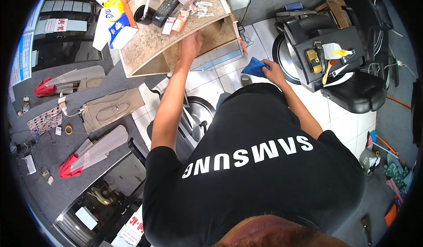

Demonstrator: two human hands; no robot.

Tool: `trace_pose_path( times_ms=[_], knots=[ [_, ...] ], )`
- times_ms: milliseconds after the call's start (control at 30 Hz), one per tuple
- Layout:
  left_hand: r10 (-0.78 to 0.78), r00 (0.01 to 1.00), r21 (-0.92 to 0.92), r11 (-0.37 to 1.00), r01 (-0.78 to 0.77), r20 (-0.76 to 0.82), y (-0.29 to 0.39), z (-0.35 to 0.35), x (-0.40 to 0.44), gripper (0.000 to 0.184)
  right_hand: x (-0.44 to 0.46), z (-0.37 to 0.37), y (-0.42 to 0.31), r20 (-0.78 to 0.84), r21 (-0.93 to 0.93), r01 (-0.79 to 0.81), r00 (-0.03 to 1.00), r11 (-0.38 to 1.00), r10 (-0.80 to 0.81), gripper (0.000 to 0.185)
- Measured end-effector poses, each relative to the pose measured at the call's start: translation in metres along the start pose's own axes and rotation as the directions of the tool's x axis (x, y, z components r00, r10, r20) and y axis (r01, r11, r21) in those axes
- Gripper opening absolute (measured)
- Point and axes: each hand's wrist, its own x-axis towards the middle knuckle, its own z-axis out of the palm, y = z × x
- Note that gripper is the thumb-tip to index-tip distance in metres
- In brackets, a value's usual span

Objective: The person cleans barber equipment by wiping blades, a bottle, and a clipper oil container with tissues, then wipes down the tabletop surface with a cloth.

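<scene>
My left hand (pixel 190 45) reaches into the open front of a wooden cabinet (pixel 222 39), below its worn top. Its fingertips are in the shadow of the compartment, so what they touch cannot be made out. Off to the right of the cabinet, my right hand (pixel 274 74) is closed on the edge of a blue cloth (pixel 254 67), held above the tiled floor. On the cabinet top lie a remote control (pixel 171 3), a dark cup (pixel 143 15) with a white stick in it, and several small packets (pixel 179 21).
A black salon chair (pixel 359 90) stands at right beside a black trolley (pixel 317 44) carrying clippers (pixel 313 61) and a brush (pixel 328 72). Yellow and blue packaging (pixel 118 20) sits at the cabinet's left corner. Mirrors and a grey counter (pixel 103 152) line the left side.
</scene>
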Motion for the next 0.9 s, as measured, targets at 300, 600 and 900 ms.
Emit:
trace_pose_path(
  times_ms=[300, 600, 900],
  knots=[
    [-0.056, 0.997, -0.031, 0.998, 0.054, -0.052, -0.136, 0.093, 0.001, 0.018, -0.011, -0.011, -0.010, 0.089, 0.397, -0.228, 0.974, 0.889, 0.210, 0.023],
    [-0.034, 0.997, 0.069, 0.997, 0.038, -0.065, -0.065, 0.040, 0.013, 0.024, -0.004, -0.019, -0.042, 0.236, 0.734, -0.300, 0.954, 0.610, 0.185, 0.022],
    [-0.296, 0.355, -0.458, -0.456, 0.763, 0.887, 0.126, 0.002, -0.129, 0.072, -0.003, 0.021, -0.097, 0.066, 0.133, 0.407, 0.906, 0.904, -0.418, 0.034]
  ],
)
